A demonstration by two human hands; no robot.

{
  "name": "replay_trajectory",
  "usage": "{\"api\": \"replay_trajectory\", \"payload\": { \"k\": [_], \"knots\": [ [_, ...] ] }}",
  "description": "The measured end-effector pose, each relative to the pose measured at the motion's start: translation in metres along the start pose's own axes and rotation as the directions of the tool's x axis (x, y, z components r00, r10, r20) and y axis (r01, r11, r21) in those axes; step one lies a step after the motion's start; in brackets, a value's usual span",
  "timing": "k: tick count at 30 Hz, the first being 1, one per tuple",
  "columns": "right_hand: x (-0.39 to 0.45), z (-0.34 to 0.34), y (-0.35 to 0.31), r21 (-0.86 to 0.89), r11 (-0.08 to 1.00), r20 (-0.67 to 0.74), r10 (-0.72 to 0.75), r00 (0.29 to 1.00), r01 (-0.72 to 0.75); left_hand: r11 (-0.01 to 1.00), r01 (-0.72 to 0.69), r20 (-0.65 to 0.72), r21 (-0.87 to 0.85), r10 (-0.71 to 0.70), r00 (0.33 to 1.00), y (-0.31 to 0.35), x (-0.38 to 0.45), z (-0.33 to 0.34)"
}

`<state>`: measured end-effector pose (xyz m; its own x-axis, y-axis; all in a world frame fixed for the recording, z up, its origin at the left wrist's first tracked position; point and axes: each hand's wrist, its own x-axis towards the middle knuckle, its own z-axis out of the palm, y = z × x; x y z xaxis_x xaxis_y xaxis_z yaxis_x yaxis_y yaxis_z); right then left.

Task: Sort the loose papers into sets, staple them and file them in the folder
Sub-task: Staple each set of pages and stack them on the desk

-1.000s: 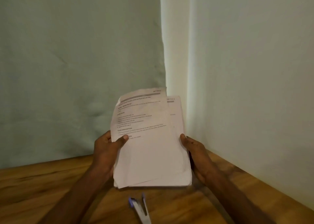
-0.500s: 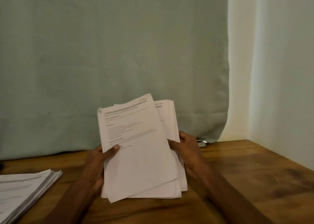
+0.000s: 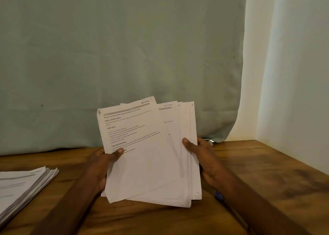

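Observation:
I hold a thick bundle of printed white papers [image 3: 151,163] upright over the wooden table [image 3: 267,172]. My left hand [image 3: 103,165] grips the top sheet, marked "SECTION 1", with the thumb on its face; that sheet is tilted left, away from the rest. My right hand [image 3: 203,156] grips the right edge of the remaining fanned bundle, thumb on the front. A second pile of papers [image 3: 23,186] lies flat at the table's left edge. A small blue bit [image 3: 219,196], perhaps the stapler, peeks from under my right forearm. No folder is visible.
A green curtain [image 3: 124,56] hangs close behind the table, and a white wall [image 3: 293,74] closes off the right side, forming a corner. A small shiny object [image 3: 211,141] lies by the curtain's lower hem.
The view has swung left, bringing the left paper pile into sight. My left hand has slid the top sheet leftward off the bundle, and the pages have fanned wider.

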<state>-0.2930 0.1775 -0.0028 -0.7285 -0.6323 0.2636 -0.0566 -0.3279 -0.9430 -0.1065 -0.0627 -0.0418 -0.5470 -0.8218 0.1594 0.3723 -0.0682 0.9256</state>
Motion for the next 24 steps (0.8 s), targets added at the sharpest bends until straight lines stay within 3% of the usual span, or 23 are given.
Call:
{"api": "replay_trajectory", "payload": {
  "k": [5,14,18,24],
  "knots": [
    [0.001,-0.003,-0.001,-0.008,1.000,0.015,0.007,1.000,-0.006,1.000,0.008,0.013,-0.029,-0.008,1.000,0.000,-0.003,0.001],
    [0.001,-0.005,0.001,-0.009,0.998,-0.059,-0.069,0.996,0.068,0.996,0.070,0.237,-0.057,-0.054,0.970,0.006,-0.010,0.005],
    [-0.001,-0.002,0.000,-0.011,0.998,-0.060,-0.067,0.996,0.067,0.999,0.002,0.167,-0.034,0.004,0.986,0.005,-0.011,0.009],
    [-0.002,0.001,-0.001,0.027,0.998,-0.066,-0.062,0.996,0.064,0.999,0.016,0.049,-0.035,-0.014,0.999,0.002,-0.007,0.003]
  ]
}}
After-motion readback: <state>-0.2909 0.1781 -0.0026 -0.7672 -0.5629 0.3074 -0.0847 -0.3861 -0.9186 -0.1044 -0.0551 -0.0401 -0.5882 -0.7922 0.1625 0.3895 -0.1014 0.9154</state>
